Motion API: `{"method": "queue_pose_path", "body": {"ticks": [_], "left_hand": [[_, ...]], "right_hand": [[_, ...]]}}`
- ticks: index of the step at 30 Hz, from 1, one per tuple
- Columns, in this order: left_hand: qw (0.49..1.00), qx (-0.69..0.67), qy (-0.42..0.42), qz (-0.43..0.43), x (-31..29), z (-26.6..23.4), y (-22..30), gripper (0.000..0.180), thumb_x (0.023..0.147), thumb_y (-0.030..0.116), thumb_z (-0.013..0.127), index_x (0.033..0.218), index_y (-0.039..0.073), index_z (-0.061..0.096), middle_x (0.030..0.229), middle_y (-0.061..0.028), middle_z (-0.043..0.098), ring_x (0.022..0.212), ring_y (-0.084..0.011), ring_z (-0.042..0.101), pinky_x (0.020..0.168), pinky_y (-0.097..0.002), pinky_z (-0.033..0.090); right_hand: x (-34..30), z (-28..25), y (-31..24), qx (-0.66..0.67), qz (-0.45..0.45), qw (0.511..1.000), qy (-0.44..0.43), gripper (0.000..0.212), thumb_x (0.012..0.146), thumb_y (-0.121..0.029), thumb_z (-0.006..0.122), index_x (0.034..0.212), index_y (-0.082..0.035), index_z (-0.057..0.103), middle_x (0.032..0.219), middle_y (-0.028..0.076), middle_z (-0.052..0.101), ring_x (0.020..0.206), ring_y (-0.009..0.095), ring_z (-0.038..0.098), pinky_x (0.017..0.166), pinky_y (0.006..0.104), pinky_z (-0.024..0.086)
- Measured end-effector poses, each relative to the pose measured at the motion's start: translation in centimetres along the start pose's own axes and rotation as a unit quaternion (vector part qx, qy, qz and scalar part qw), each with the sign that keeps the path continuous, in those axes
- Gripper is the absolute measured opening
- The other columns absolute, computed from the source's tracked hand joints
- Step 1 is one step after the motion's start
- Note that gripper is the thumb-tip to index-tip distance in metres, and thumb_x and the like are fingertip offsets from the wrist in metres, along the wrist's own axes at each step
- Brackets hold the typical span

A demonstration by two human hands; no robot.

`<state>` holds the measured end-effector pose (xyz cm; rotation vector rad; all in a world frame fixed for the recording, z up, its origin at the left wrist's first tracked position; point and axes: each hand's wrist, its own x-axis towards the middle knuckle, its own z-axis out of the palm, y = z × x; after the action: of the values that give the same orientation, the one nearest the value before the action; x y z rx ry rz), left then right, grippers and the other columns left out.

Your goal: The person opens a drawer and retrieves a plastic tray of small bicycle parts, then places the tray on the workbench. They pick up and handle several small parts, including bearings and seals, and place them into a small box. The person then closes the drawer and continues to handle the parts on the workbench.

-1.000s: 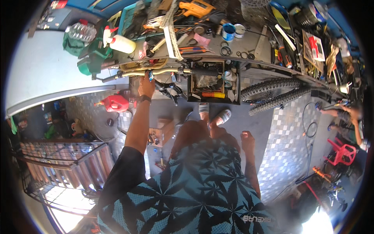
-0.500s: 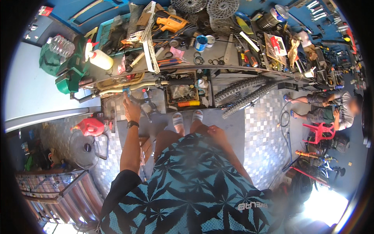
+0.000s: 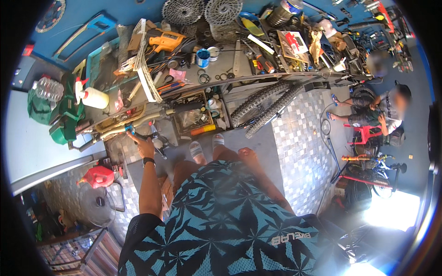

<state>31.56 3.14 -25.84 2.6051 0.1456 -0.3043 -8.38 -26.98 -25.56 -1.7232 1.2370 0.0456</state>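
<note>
A tan bicycle handlebar (image 3: 146, 117) with black grips runs along the front edge of the workbench, on the left. My left hand (image 3: 144, 146) reaches up to it, fingertips closed on a small blue part (image 3: 129, 128) at the bar; the kind of part is too small to tell. Dark metal bike parts (image 3: 158, 140) hang just right of these fingers. Low beside my thigh, away from the bench, is my right hand (image 3: 247, 154). Its fingers look curled, and nothing shows in them.
The workbench holds a white spray bottle (image 3: 95, 98), an orange power tool (image 3: 165, 40) and a blue tin (image 3: 202, 58). Below stand a parts drawer (image 3: 191, 117) and knobbly tyres (image 3: 262, 103). A fan (image 3: 97, 201) stands left; a seated person (image 3: 384, 110) is at right.
The whole view has turned and shifted, so the bench appears further left and tilted. My left hand stays at the blue part on the handlebar. My right hand remains low by my thigh.
</note>
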Motion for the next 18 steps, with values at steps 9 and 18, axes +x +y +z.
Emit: {"method": "queue_pose_path", "body": {"ticks": [9,18], "left_hand": [[0.996,-0.073,0.029,0.038,0.5,1.4,-0.3,0.126,0.087,0.012,0.072,0.169,0.027,-0.023,0.126,-0.0449,0.066,0.108,-0.0628,0.067,0.097,-0.0683,0.054],[0.997,-0.063,0.014,0.045,0.9,1.3,-1.5,0.129,0.087,0.005,0.074,0.169,0.028,-0.023,0.129,-0.0434,0.066,0.110,-0.0604,0.068,0.097,-0.0658,0.055]], "right_hand": [[1.0,1.3,1.9,-0.050,-0.017,0.998,0.017,0.022,0.092,-0.024,0.068,0.104,-0.008,0.079,0.088,0.010,0.081,0.081,0.026,0.078,0.074,0.0391,0.061],[0.9,2.5,0.6,-0.046,-0.073,0.996,0.035,0.027,0.098,-0.033,0.065,0.102,-0.010,0.078,0.093,0.015,0.080,0.094,0.034,0.078,0.085,0.0453,0.060]]}}
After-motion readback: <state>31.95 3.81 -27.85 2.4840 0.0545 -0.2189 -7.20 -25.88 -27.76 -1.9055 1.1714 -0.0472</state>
